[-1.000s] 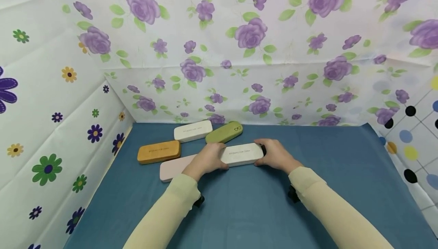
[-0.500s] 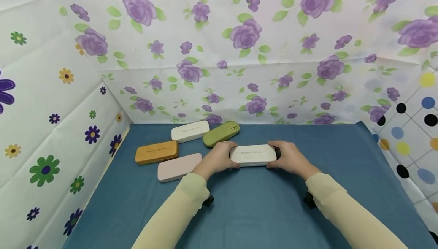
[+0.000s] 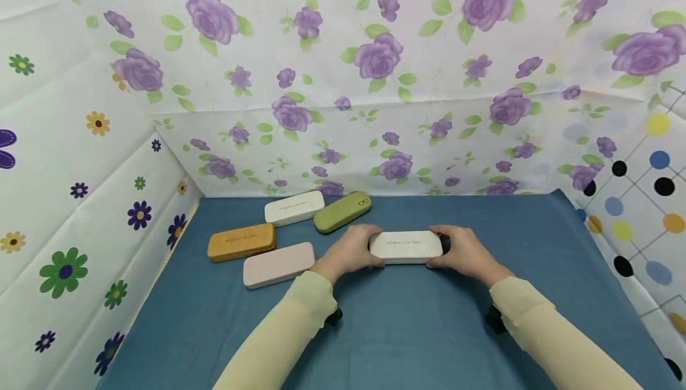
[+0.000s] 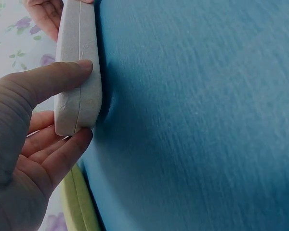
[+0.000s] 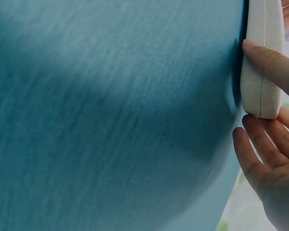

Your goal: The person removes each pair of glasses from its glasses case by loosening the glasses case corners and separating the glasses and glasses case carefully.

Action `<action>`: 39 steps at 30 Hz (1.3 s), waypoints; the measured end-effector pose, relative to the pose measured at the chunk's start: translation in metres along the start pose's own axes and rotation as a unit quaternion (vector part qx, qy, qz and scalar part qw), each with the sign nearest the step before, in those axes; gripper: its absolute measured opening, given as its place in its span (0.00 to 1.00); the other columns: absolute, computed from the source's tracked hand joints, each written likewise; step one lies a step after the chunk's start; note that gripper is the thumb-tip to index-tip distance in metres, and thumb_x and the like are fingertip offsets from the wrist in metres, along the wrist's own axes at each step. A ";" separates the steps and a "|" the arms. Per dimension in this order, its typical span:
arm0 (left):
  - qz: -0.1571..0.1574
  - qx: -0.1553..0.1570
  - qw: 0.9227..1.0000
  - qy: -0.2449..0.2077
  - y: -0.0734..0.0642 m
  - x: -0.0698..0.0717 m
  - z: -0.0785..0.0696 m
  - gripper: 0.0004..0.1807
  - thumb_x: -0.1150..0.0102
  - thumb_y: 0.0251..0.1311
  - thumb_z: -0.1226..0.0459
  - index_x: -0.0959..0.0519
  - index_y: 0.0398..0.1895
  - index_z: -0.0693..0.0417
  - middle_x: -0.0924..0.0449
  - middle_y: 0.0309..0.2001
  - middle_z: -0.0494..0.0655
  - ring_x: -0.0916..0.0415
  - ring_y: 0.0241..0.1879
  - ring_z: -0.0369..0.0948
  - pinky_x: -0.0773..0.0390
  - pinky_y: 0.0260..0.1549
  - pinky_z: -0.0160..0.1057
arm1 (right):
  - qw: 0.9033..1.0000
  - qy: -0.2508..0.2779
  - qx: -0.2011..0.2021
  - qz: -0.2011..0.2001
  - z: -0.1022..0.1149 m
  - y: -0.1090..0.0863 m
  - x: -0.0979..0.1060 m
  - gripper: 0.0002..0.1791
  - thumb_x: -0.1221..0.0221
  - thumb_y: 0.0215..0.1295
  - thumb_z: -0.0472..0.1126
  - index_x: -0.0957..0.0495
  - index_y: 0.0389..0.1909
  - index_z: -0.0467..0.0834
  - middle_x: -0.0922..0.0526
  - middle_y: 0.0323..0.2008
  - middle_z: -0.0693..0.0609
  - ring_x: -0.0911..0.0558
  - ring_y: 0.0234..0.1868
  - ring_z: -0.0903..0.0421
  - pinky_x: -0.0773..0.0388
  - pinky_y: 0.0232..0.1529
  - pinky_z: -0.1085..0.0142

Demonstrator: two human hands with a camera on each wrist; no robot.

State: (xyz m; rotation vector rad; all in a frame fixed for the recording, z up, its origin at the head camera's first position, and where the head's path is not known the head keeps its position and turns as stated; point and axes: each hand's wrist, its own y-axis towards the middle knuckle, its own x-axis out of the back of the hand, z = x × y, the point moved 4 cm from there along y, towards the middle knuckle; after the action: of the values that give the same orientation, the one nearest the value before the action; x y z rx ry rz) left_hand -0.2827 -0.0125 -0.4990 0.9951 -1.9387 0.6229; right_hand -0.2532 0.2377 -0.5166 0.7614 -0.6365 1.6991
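Between both hands is a white glasses case (image 3: pixel 406 247), lid closed, with small lettering on top. My left hand (image 3: pixel 351 251) grips its left end, thumb on the near side and fingers round the far side and end. At the other end my right hand (image 3: pixel 462 250) holds it the same way. In the left wrist view the white case (image 4: pixel 79 72) shows its seam, with the thumb across it. The right wrist view shows the thumb pressed on the side of the case (image 5: pixel 261 82) and fingertips under its end.
Left of my hands lie a pink case (image 3: pixel 278 265), an orange case (image 3: pixel 241 242), another white case (image 3: pixel 294 208) and a green case (image 3: pixel 342 211) with a glasses print. All rest on the blue cloth (image 3: pixel 407 330). A floral sheet (image 3: pixel 332 116) hangs behind.
Both hands have moved the white glasses case to the right, away from the pink and green cases, and turned it nearly parallel to the back edge. The other cases stay put.
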 end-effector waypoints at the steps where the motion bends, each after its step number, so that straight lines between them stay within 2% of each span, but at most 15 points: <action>1: 0.001 0.000 1.000 0.000 0.000 0.000 -0.001 0.37 0.27 0.44 0.52 0.28 0.60 0.48 0.24 0.55 0.42 0.26 0.48 0.35 0.24 0.45 0.36 | 1.000 0.003 0.000 0.000 -0.001 0.000 0.000 0.48 0.26 0.41 0.53 0.34 0.66 0.46 0.24 0.55 0.48 0.22 0.50 0.52 0.21 0.41 0.59; 9: 0.001 0.001 1.000 -0.002 0.003 0.000 0.001 0.39 0.27 0.44 0.53 0.29 0.62 0.51 0.24 0.56 0.44 0.26 0.50 0.37 0.23 0.46 0.37 | 1.000 0.023 -0.020 0.007 -0.003 0.001 0.000 0.48 0.26 0.41 0.52 0.35 0.66 0.48 0.24 0.55 0.51 0.22 0.51 0.54 0.21 0.41 0.60; 19: 0.002 0.001 1.000 -0.005 0.003 0.003 0.006 0.38 0.26 0.43 0.54 0.28 0.61 0.51 0.23 0.54 0.44 0.25 0.46 0.35 0.24 0.43 0.35 | 0.999 0.034 -0.017 0.006 -0.005 0.006 -0.006 0.50 0.26 0.40 0.53 0.36 0.67 0.47 0.23 0.55 0.52 0.21 0.48 0.56 0.21 0.41 0.62; 24: 0.000 0.003 1.000 -0.007 0.003 0.002 0.010 0.39 0.26 0.43 0.54 0.29 0.62 0.51 0.24 0.56 0.44 0.26 0.49 0.36 0.24 0.46 0.36 | 0.999 0.031 -0.009 0.000 -0.006 0.007 -0.008 0.51 0.26 0.40 0.54 0.37 0.68 0.46 0.23 0.55 0.51 0.21 0.49 0.56 0.21 0.42 0.61; 32: -0.002 0.006 0.999 -0.036 -0.001 0.002 0.013 0.41 0.26 0.42 0.55 0.30 0.63 0.51 0.26 0.58 0.45 0.27 0.52 0.38 0.24 0.50 0.39 | 0.999 0.052 -0.006 -0.008 -0.008 0.006 -0.009 0.51 0.25 0.40 0.51 0.37 0.67 0.44 0.21 0.52 0.49 0.20 0.47 0.54 0.20 0.38 0.64; 39: 0.004 0.013 0.996 -0.091 -0.005 0.003 0.018 0.42 0.25 0.43 0.59 0.32 0.65 0.52 0.26 0.57 0.44 0.25 0.51 0.37 0.21 0.44 0.34 | 0.998 0.065 -0.017 -0.017 -0.009 0.005 -0.008 0.47 0.25 0.38 0.51 0.32 0.64 0.45 0.19 0.48 0.51 0.19 0.45 0.56 0.19 0.37 0.66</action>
State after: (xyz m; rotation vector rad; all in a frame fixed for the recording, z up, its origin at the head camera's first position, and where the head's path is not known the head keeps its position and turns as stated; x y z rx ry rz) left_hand -0.2877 -0.0293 -0.5054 1.0923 -2.0991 0.5809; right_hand -0.2586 0.2388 -0.5286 0.6291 -0.5585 1.6876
